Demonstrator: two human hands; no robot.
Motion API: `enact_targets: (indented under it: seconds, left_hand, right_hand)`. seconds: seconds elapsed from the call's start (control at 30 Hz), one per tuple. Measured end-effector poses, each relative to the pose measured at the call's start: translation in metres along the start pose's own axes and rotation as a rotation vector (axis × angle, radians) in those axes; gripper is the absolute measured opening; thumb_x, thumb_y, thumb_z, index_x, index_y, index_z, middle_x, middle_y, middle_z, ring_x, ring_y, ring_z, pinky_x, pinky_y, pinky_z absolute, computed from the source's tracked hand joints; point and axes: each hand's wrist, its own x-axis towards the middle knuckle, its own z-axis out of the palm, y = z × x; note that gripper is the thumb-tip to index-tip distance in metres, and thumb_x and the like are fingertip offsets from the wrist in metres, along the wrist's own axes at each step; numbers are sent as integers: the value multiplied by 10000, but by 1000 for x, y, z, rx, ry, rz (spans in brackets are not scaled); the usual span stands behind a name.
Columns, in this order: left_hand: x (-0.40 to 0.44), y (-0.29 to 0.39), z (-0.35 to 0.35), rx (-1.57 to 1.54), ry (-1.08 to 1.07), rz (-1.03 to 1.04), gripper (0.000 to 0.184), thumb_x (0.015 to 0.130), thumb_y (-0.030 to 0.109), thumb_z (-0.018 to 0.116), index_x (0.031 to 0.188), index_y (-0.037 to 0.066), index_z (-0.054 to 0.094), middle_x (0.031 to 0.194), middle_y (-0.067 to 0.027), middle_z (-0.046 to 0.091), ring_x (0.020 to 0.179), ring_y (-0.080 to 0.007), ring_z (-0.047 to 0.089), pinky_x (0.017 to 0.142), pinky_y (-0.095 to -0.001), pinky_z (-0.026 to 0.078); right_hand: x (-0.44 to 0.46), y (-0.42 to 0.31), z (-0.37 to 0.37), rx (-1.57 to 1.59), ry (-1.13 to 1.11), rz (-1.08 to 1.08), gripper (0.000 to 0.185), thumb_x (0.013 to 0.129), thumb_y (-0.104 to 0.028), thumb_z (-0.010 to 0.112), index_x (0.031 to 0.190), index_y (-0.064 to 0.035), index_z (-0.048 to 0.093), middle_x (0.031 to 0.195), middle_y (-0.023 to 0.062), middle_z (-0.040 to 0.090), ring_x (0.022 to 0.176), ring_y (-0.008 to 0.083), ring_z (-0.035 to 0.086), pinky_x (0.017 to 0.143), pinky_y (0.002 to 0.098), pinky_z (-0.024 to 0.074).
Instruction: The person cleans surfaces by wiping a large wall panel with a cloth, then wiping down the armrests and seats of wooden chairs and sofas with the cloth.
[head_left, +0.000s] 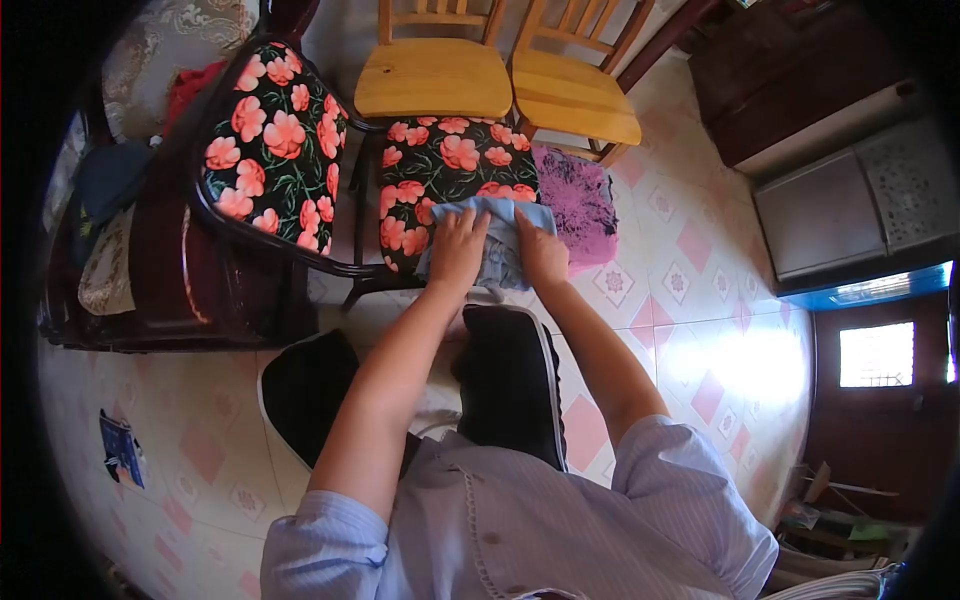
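Note:
A light blue-grey garment [500, 262] lies bunched and partly folded on the front of a chair seat [458, 153] covered in black fabric with coral flowers. My left hand [460, 248] is on the garment's left part, its fingers curled down over the cloth. At the right side of the same garment, my right hand [541, 252] grips the cloth, the thumb and fingers closed on its edge. The fingertips of both hands are partly hidden in the folds. Which kind of garment it is, I cannot make out.
The chair's floral backrest [275, 150] rises at the left. Two wooden chairs [435, 80] stand behind. A pink and black cloth-covered seat [578, 205] adjoins on the right. A dark wooden piece of furniture [240, 300] is at left; a blue packet [122, 448] lies on the tiles.

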Motion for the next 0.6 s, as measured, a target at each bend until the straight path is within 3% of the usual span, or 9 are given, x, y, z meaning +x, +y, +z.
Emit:
enact_targets:
  seconds: [0.13, 0.17, 0.27, 0.3, 0.37, 0.6]
  left_hand:
    - [-36, -7, -18, 3, -52, -28, 389, 860, 130, 493, 1237, 97, 583, 1148, -88, 550, 1015, -289, 523, 844, -417, 461]
    - [-42, -10, -22, -17, -108, -68, 472, 842, 96, 505, 1311, 133, 537, 1201, -78, 518, 1018, -305, 502, 883, -457, 429]
    - [-62, -20, -34, 25, -94, -122, 465, 844, 89, 498, 1304, 130, 544, 1198, -79, 522, 1016, -298, 504, 885, -452, 428]
    - [-67, -25, -39, 117, -6, -78, 425, 849, 120, 487, 1266, 95, 564, 1097, -75, 538, 957, -279, 519, 830, -414, 449]
    - [-76, -34, -47, 108, 18, -108, 429, 845, 114, 491, 1267, 97, 563, 1097, -76, 537, 951, -282, 520, 826, -413, 451]
    - [-78, -50, -54, 121, -4, -194, 445, 833, 86, 499, 1274, 109, 558, 1079, -78, 539, 956, -288, 523, 827, -412, 455]
  right_hand:
    - [-23, -14, 10, -10, 56, -64, 493, 895, -114, 469, 1369, -252, 469, 804, 96, 681, 689, 275, 684, 559, 407, 539]
    - [-25, -20, 12, -14, 51, -100, 505, 888, -106, 476, 1373, -248, 463, 817, 92, 683, 694, 263, 686, 554, 400, 537]
    - [-25, -36, 16, -39, 34, -195, 529, 870, -88, 492, 1380, -226, 452, 841, 80, 686, 706, 232, 688, 559, 383, 535]
    - [-23, -42, 17, -32, 50, -259, 529, 868, -85, 491, 1379, -216, 454, 844, 77, 687, 706, 229, 688, 564, 378, 534]
    - [-20, -55, 16, 0, 57, -350, 534, 862, -79, 490, 1383, -191, 450, 848, 71, 688, 712, 232, 688, 567, 371, 532]
    - [-9, -75, 12, 45, 16, -401, 540, 852, -72, 492, 1379, -185, 458, 865, 79, 686, 739, 241, 688, 568, 373, 529]
